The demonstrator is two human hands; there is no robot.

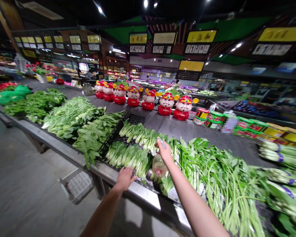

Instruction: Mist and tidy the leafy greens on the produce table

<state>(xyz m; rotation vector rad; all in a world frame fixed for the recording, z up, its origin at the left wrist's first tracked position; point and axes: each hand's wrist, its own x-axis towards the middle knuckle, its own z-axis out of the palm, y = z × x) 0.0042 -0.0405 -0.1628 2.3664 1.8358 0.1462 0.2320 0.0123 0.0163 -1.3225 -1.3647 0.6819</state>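
My right hand (164, 152) is wrapped round the top of a clear bottle, apparently a spray bottle (159, 167), with a grey piece showing by the fingers. The bottle hangs over rows of small bok choy (130, 154), which lie in and beside a black plastic crate (111, 136). At the near edge of the display, my left hand (125, 178) has its fingers spread, close to or touching the ends of the front row of bok choy. Whether it presses on them I cannot tell. Long-stemmed leafy greens (227, 184) lie right of my right hand.
A metal rail (143, 194) edges the display. More leafy greens (69, 117) are heaped at left. Several red figurines (133, 96) line the back, then stacked colourful tubs (214, 119). Tied vegetables (276, 153) lie far right. A grey crate (78, 185) sits low at left.
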